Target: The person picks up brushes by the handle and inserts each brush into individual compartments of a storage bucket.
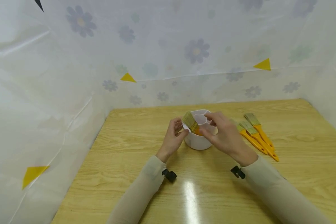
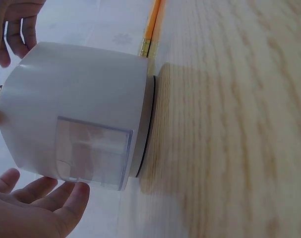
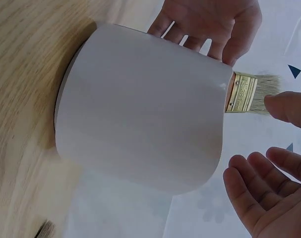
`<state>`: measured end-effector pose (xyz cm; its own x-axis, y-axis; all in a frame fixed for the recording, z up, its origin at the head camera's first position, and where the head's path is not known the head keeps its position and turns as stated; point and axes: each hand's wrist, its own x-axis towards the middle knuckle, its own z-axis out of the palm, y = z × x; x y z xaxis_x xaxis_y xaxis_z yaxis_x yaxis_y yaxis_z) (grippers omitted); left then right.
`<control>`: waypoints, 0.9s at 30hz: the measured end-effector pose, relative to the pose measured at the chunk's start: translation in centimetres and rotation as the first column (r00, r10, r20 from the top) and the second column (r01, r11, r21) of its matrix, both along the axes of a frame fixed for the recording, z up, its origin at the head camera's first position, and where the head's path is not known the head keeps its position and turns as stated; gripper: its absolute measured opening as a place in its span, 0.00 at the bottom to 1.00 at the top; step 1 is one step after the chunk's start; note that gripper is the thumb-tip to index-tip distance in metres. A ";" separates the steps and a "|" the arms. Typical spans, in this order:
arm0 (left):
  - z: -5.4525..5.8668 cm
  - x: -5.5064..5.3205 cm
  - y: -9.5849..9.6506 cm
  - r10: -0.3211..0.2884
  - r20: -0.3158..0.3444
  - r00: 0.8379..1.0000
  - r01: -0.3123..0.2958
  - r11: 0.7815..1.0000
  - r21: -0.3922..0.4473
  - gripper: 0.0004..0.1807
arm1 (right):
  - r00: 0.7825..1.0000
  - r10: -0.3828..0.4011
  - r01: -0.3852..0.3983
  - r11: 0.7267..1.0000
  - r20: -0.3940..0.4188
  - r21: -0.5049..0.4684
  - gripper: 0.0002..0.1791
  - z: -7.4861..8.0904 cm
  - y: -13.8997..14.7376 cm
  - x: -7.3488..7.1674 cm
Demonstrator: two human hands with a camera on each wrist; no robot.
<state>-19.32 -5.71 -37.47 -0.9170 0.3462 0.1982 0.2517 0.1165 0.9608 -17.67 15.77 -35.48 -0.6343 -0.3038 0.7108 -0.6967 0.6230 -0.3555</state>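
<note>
A white round container (image 1: 198, 143) with inner dividers stands upright on the table, a clear pocket (image 2: 94, 153) on its side. One paintbrush (image 1: 191, 121) is inside; its bristles and metal ferrule (image 3: 242, 92) stick up past the rim, tilted left in the head view, and its lower handle is hidden. My left hand (image 1: 174, 138) holds the container's left side, thumb at the rim and fingers along the wall. Over the right of the rim, my right hand (image 1: 225, 135) is spread with nothing gripped, its thumb close to the brush; contact is unclear.
Several paintbrushes with orange handles (image 1: 261, 140) lie on the table right of the container, bristles pointing away. Wood-grain table (image 1: 123, 155) extends around them. A flower-patterned sheet (image 1: 162, 56) hangs behind, and pale sheeting (image 1: 44, 102) rises at the left.
</note>
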 end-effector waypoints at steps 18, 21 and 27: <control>-0.1 0.0 0.1 -0.022 -0.014 1.000 0.022 1.000 -0.005 0.24 | 0.991 -0.131 0.132 0.991 0.017 -0.037 0.34 0.9 2.6 0.4; 0.0 0.0 0.0 -0.024 -0.016 1.000 0.024 1.000 -0.007 0.24 | 0.991 -0.134 0.135 0.989 0.032 -0.057 0.35 1.1 3.1 0.5; 0.0 -0.1 -0.1 -0.031 -0.022 0.999 0.030 1.000 -0.003 0.25 | 0.990 -0.144 0.144 0.988 0.004 -0.055 0.36 1.1 4.2 0.3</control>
